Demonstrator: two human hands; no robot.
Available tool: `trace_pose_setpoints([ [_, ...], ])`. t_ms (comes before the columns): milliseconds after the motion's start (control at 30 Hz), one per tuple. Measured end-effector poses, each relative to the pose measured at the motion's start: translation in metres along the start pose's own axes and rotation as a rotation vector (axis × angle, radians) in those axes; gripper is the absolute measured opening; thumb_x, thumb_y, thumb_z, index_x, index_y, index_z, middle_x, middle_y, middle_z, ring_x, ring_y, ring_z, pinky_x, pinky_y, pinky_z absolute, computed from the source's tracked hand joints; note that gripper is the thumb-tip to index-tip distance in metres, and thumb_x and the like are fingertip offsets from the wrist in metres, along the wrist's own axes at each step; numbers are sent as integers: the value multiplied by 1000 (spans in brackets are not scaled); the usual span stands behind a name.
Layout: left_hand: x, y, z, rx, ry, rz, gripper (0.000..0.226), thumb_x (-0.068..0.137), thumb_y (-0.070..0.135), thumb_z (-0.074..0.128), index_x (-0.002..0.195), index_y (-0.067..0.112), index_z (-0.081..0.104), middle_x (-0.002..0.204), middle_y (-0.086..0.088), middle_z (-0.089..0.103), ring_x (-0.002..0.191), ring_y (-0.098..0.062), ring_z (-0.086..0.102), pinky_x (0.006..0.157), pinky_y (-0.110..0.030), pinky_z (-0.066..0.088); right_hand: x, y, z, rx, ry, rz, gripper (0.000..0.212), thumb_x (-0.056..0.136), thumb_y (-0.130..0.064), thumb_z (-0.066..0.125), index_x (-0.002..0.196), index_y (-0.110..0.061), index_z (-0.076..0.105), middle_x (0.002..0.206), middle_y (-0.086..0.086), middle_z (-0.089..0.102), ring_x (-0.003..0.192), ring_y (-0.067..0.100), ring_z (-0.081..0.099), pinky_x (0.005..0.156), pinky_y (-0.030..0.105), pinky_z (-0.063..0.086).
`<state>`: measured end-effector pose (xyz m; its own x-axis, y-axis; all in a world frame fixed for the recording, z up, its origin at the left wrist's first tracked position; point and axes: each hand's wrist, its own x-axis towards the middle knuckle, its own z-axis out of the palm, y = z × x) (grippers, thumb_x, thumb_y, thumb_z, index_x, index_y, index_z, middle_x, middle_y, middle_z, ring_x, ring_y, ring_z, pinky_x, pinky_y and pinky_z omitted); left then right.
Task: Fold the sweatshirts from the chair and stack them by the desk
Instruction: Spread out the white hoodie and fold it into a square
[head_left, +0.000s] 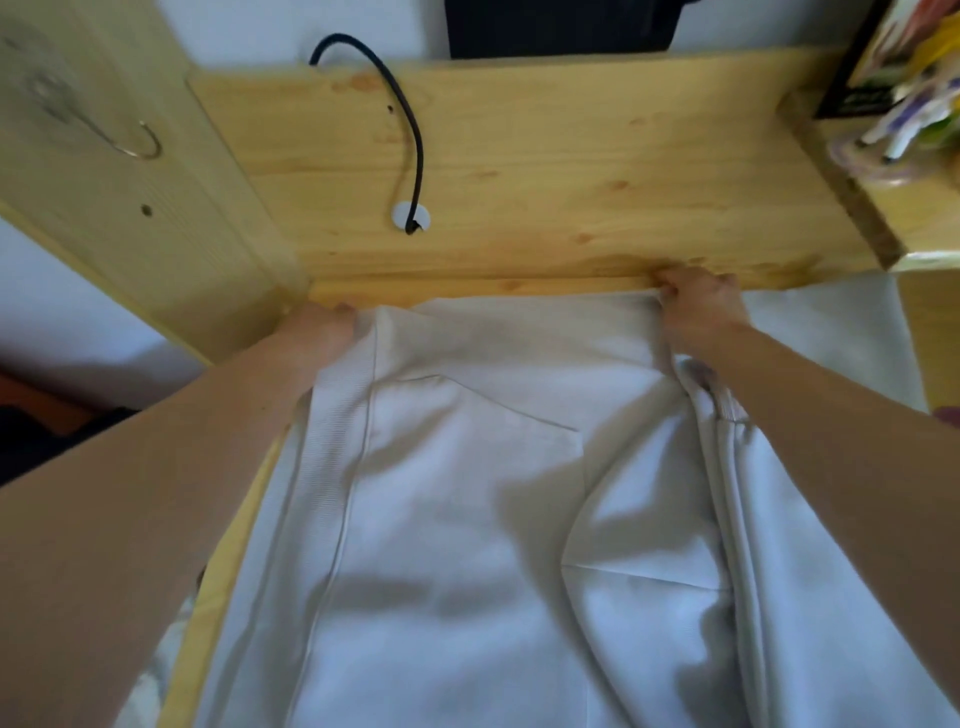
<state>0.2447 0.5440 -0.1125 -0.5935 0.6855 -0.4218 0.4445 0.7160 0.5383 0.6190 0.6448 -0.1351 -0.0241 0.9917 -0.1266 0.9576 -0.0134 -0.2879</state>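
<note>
A white sweatshirt (467, 467) lies spread flat over a pale wooden counter (519, 171), seen from above by the person folding it. The garment fills the near and middle part of the view, its far edge lying along a raised wooden ledge of the counter. A seam runs down its left side, and loose folds bunch up on the right.

Both bare arms reach forward to the far edge of the cloth. The left hand (324, 327) sits at the far left corner of the sweatshirt with its fingers curled down over the fabric edge; they seem to grip it, though the fingertips are hidden. The right hand (701, 306) is at the far right corner, its fingers closed in a pinch on the hem of the sweatshirt.

On the far counter, a black cable (410, 140) loops up and passes down through a round white grommet (410, 217). At the far right stands a cup of pens (893, 140), blurred. A metal hook (137, 143) hangs on the wooden panel at the left.
</note>
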Motion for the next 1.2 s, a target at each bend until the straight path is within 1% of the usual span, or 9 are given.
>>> trace_pose_setpoints([
  [67, 0, -2, -1, -87, -28, 56, 17, 103, 25, 57, 114, 13, 62, 112, -11, 64, 113, -30, 58, 100, -38, 46, 3, 2, -1, -57, -11, -30, 35, 103, -28, 43, 132, -21, 61, 140, 14, 49, 126, 40, 38, 105, 48, 40],
  [133, -5, -8, -5, -162, -10, 139, 28, 97, 10, 63, 124, 18, 61, 99, -5, 62, 95, -25, 61, 84, -32, 49, 1, 3, 4, -82, 36, -59, 34, 100, -31, 50, 129, -16, 61, 138, 14, 49, 127, 39, 37, 103, 49, 40],
  [267, -14, -26, 3, 471, 312, 344, 53, 91, 6, 60, 142, 15, 46, 119, -19, 65, 110, -42, 63, 85, -46, 52, 7, -2, 8, -133, 76, 76, 40, 103, -37, 44, 134, -12, 53, 140, 14, 45, 132, 38, 35, 102, 50, 40],
  [433, -32, -18, 32, 596, 463, 521, 53, 97, 24, 52, 149, 15, 42, 150, -22, 39, 133, -44, 40, 106, -55, 38, 2, -9, 9, -27, 91, 75, 44, 100, -41, 47, 134, -14, 50, 142, 19, 42, 131, 41, 34, 106, 54, 35],
  [533, -49, -24, 61, 634, 239, 768, 52, 104, 45, 28, 153, 33, 41, 165, -11, 27, 151, -36, 23, 122, -56, 18, -34, -10, -1, 4, 199, -105, 50, 100, -43, 48, 142, -15, 46, 145, 21, 41, 134, 42, 33, 109, 55, 32],
  [633, -50, -37, 73, 703, 55, 594, 64, 100, 64, 10, 161, 45, 5, 172, 1, -6, 158, -23, -7, 125, -55, -1, -93, 0, 3, -200, 338, -225, 54, 99, -53, 42, 143, -22, 50, 148, 17, 44, 138, 45, 35, 111, 63, 28],
  [900, -55, -30, 63, 831, 70, 547, 68, 99, 66, 7, 161, 40, -7, 171, -2, -15, 157, -29, -15, 123, -61, -7, -122, 30, 20, -221, 58, 5, 67, 94, -67, 25, 151, -32, 36, 161, 5, 30, 146, 33, 26, 120, 51, 20],
  [1067, -184, -93, 46, 526, 146, 528, 66, 98, 48, 37, 157, 18, 35, 162, -18, 32, 150, -42, 26, 120, -59, 23, -195, 33, -16, 123, 344, -259, 48, 94, -32, 49, 131, -4, 59, 133, 21, 58, 123, 41, 53, 107, 51, 41],
  [1200, -276, -225, 10, 532, 127, 307, 57, 99, 42, 40, 142, 7, 51, 140, -22, 54, 128, -44, 49, 105, -58, 43, -309, 22, 6, 63, 31, -215, 62, 83, -41, 42, 131, -7, 62, 135, 22, 56, 124, 44, 50, 107, 51, 40],
])
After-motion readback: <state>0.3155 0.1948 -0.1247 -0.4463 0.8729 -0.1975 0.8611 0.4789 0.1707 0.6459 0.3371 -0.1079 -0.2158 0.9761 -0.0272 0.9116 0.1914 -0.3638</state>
